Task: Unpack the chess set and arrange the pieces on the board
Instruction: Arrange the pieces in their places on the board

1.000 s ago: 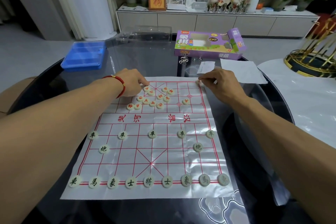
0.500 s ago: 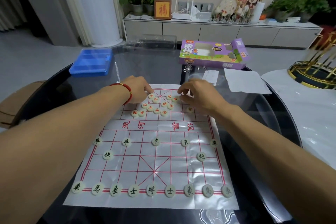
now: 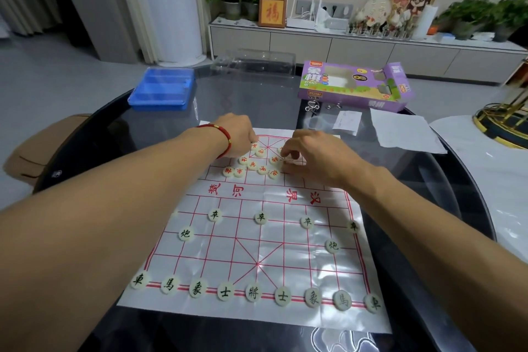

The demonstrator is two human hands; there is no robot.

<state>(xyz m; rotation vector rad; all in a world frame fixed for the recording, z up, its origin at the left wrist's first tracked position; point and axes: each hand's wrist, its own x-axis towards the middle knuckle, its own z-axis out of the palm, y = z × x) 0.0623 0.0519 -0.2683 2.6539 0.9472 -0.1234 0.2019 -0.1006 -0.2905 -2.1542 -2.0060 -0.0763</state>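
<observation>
A white plastic chess sheet [image 3: 257,243] with red lines lies on the dark glass table. Black-lettered pieces stand in order on the near half, with a full back row [image 3: 253,293], two cannons and the soldiers. A loose pile of red-lettered pieces [image 3: 253,164] sits on the far half. My left hand [image 3: 238,134], with a red cord at the wrist, rests curled at the pile's far left; its fingertips are hidden. My right hand [image 3: 311,157] reaches into the pile's right side, and its thumb and forefinger pinch a red piece [image 3: 285,161].
The purple chess box [image 3: 354,86] lies beyond the board, with a clear plastic tray [image 3: 254,61] and a blue tray [image 3: 161,88] to its left. Paper sheets [image 3: 403,131] and small metal rings [image 3: 313,107] lie at the far right. A gold stand [image 3: 508,120] is at the right edge.
My right hand has moved left from the board's far right corner into the pile of red pieces. My left hand has stayed by the pile.
</observation>
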